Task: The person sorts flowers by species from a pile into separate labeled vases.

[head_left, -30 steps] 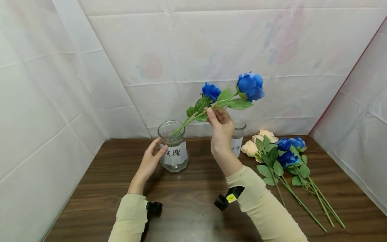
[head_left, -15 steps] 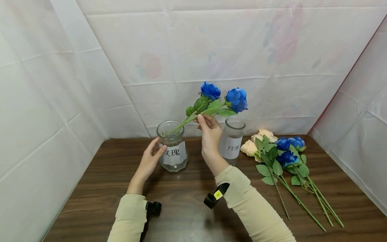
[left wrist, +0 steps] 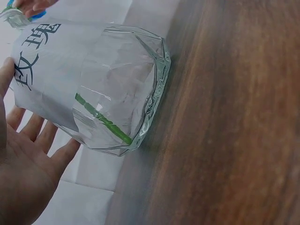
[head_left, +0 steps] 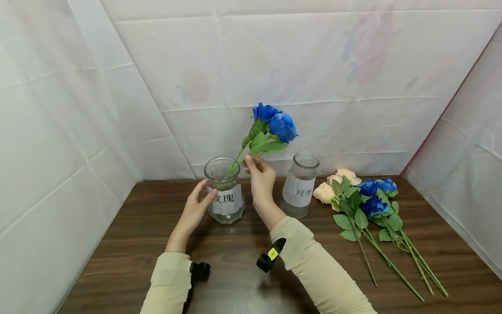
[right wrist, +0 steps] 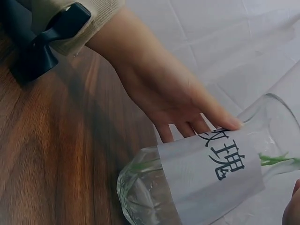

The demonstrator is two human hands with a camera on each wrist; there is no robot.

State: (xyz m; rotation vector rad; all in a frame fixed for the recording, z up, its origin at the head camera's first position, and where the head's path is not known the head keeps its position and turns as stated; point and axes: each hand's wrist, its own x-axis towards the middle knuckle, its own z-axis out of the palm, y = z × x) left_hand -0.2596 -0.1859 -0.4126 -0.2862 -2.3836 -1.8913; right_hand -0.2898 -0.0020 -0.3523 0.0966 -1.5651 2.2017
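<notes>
I see the left hand (head_left: pixel 194 207) on the left side of a clear glass jar with a round rim and a many-sided bottom (head_left: pixel 228 216). Its fingers are spread a little and reach round behind the jar, and its thumb lies on the front, on a white paper label with black writing (head_left: pixel 231 198). The jar stands on a dark brown wooden table (head_left: pixel 129 253).

The right hand (head_left: pixel 262 181) is near the jar's mouth, pinching the green stem of a blue flower with big round petals and green leaves (head_left: pixel 283 127). The thumb and fingers meet just under the leaves. That flower leans up to the right, with its stem going in over the rim. A second blue flower (head_left: pixel 263 112) stands in the same jar, close behind the first, and their blooms overlap. From the left wrist I can see a thin green stem piece (left wrist: pixel 105 121) low inside the glass, but I cannot tell which flower it belongs to.

To the right of the right hand is a tall clear glass jar (head_left: pixel 296 211), with its own white label (head_left: pixel 302 192). Farther right, pale peach flowers (head_left: pixel 325 192) lie beside more blue flowers (head_left: pixel 374 206). A white cloth wall with faint pictures (head_left: pixel 176 65) hangs behind it all.
</notes>
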